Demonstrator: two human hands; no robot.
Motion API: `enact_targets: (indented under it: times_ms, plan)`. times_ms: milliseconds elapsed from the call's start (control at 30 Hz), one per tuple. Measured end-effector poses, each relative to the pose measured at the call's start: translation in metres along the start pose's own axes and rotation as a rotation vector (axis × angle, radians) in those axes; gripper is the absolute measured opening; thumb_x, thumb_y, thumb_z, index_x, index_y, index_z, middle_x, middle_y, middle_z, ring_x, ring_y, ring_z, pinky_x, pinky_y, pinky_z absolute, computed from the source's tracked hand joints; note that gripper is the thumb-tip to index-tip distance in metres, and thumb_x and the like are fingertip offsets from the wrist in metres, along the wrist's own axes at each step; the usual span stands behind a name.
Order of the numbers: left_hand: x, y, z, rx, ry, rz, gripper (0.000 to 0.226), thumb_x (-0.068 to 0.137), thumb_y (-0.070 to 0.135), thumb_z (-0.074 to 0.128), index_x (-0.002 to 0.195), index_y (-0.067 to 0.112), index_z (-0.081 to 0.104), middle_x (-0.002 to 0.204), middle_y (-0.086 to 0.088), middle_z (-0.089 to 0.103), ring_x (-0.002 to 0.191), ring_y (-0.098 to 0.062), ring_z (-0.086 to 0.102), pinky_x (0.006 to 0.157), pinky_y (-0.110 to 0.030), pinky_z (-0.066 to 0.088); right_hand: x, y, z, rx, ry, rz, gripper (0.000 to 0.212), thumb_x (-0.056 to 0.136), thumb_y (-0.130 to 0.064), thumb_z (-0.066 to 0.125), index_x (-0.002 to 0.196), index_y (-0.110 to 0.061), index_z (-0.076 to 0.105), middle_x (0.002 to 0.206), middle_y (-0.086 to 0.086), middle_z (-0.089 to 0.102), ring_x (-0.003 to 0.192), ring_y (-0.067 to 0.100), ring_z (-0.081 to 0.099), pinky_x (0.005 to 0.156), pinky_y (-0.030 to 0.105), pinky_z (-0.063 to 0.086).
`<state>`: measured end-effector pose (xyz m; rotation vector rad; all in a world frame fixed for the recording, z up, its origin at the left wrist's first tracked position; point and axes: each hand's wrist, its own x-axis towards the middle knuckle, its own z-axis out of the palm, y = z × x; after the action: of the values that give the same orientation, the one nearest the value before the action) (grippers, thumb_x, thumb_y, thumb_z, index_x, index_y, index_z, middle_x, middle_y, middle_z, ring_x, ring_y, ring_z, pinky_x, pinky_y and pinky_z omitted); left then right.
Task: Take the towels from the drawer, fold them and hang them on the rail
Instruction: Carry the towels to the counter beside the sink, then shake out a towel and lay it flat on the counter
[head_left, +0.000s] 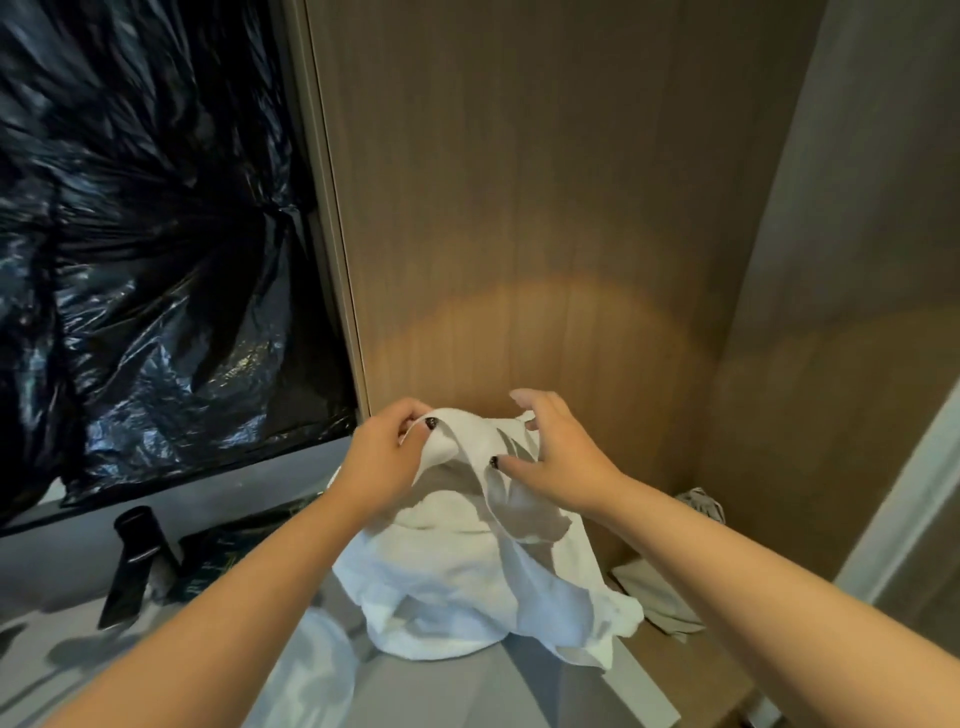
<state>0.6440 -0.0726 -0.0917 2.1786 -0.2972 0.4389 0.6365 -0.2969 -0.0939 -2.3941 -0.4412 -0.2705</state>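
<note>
Brown wood-grain panelling (545, 208) fills the alcove ahead of me, with a warm arc of light low on it, just above my hands. Held up in front of that panel is the white terry towel (467, 561), its top edge raised between my two hands and the rest hanging in loose folds down onto a grey flat-topped surface (467, 691) below.

My left hand (382, 462) grips the towel's upper left corner: the fingers are curled over the hem and the thumb, its nail painted dark, presses the cloth from the front. My right hand (550, 452) is spread wider, thumb reaching left along a fold of the towel, with the fingers arched above the top edge; one fingertip seems to pinch a small peak of cloth, though I cannot tell how firm that hold is. Both forearms reach in from the bottom corners.

A second pale, shiny white cloth (311, 670) lies blurred by my left forearm. To the right, low in the alcove, a folded beige cloth (654, 597) rests on the wooden floor, and a crumpled grey piece (701, 504) sits in the far corner. On the left, crinkled black plastic sheeting (145, 234) covers the wall, and beneath it a black cylindrical object (135, 561) stands tilted on a grey counter (62, 566).
</note>
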Motion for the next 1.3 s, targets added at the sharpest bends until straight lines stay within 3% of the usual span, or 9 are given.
enact_targets:
  times_ms: [100, 300, 367, 533, 700, 833, 1033, 1133, 1300]
  plan:
    - [-0.004, 0.032, -0.004, -0.151, 0.072, 0.050, 0.020, 0.099, 0.015, 0.052, 0.086, 0.026, 0.063, 0.078, 0.012, 0.066, 0.070, 0.002, 0.057, 0.062, -0.010, 0.043, 0.008, -0.019, -0.007, -0.035, 0.009, -0.086, 0.072, 0.085, -0.037, 0.072, 0.144, -0.018, 0.036, 0.145, 0.002, 0.039, 0.130, 0.017, 0.041, 0.106, 0.033, 0.038]
    - [-0.015, 0.081, -0.003, -0.454, 0.228, -0.028, 0.012, 0.100, 0.018, 0.051, 0.095, 0.018, 0.062, 0.086, -0.006, 0.069, 0.072, -0.008, 0.061, 0.063, -0.024, 0.050, 0.017, -0.057, -0.033, 0.045, 0.116, -0.147, 0.013, 0.090, -0.029, 0.062, 0.096, -0.024, 0.052, 0.096, -0.003, 0.058, 0.091, 0.021, 0.056, 0.067, 0.032, 0.038]
    - [-0.019, 0.092, -0.002, -0.467, 0.275, -0.064, 0.012, 0.100, 0.022, 0.051, 0.095, 0.020, 0.061, 0.089, -0.002, 0.068, 0.077, -0.009, 0.062, 0.065, -0.024, 0.048, 0.017, -0.067, -0.051, -0.029, 0.141, -0.175, 0.018, 0.092, -0.023, 0.059, 0.082, -0.024, 0.043, 0.086, 0.000, 0.058, 0.084, 0.027, 0.056, 0.065, 0.038, 0.042]
    - [-0.018, 0.110, -0.016, -0.404, 0.317, -0.134, 0.019, 0.100, 0.035, 0.050, 0.095, 0.019, 0.061, 0.091, 0.000, 0.062, 0.080, -0.015, 0.057, 0.063, -0.027, 0.044, 0.012, -0.095, -0.090, -0.351, 0.206, -0.301, 0.012, 0.092, -0.028, 0.055, 0.099, -0.018, 0.054, 0.097, 0.003, 0.064, 0.087, 0.031, 0.058, 0.065, 0.039, 0.044]
    - [-0.028, 0.135, -0.037, -0.328, 0.255, -0.038, 0.037, 0.092, 0.055, 0.056, 0.089, 0.018, 0.061, 0.084, 0.006, 0.062, 0.067, -0.001, 0.056, 0.054, -0.014, 0.041, -0.006, -0.127, -0.134, -0.654, 0.324, -0.444, 0.024, 0.096, -0.038, 0.051, 0.105, -0.017, 0.054, 0.096, 0.003, 0.059, 0.084, 0.033, 0.059, 0.063, 0.036, 0.039]
    - [-0.051, 0.150, -0.054, -0.304, 0.214, 0.060, 0.033, 0.075, 0.041, 0.081, 0.088, 0.019, 0.060, 0.075, 0.007, 0.062, 0.062, 0.000, 0.059, 0.048, -0.013, 0.043, -0.024, -0.161, -0.157, -0.843, 0.382, -0.479, 0.028, 0.098, -0.041, 0.048, 0.111, -0.017, 0.053, 0.098, 0.003, 0.056, 0.081, 0.034, 0.059, 0.060, 0.034, 0.036]
    - [-0.108, 0.138, -0.058, -0.098, 0.228, -0.009, 0.028, 0.097, 0.025, 0.055, 0.077, 0.010, 0.042, 0.079, -0.003, 0.050, 0.069, -0.021, 0.048, 0.062, -0.033, 0.039, -0.067, -0.210, -0.183, -0.752, 0.535, -0.405, 0.020, 0.093, -0.032, 0.055, 0.102, -0.014, 0.057, 0.095, 0.004, 0.057, 0.081, 0.035, 0.057, 0.063, 0.037, 0.041]
    - [-0.136, 0.141, -0.053, -0.110, 0.183, -0.071, 0.021, 0.102, 0.028, 0.047, 0.095, 0.009, 0.055, 0.100, -0.005, 0.054, 0.090, -0.026, 0.056, 0.082, -0.040, 0.049, -0.093, -0.228, -0.188, -0.692, 0.577, -0.319, 0.019, 0.090, -0.031, 0.056, 0.100, -0.015, 0.058, 0.095, 0.004, 0.058, 0.078, 0.031, 0.051, 0.063, 0.034, 0.033]
    - [-0.205, 0.143, -0.039, -0.261, 0.127, 0.018, 0.012, 0.092, 0.025, 0.061, 0.090, 0.031, 0.050, 0.101, 0.012, 0.046, 0.090, -0.006, 0.052, 0.070, -0.018, 0.040, -0.147, -0.238, -0.188, -0.639, 0.633, -0.176, 0.015, 0.089, -0.032, 0.056, 0.095, -0.018, 0.059, 0.089, 0.000, 0.057, 0.077, 0.030, 0.051, 0.061, 0.033, 0.032]
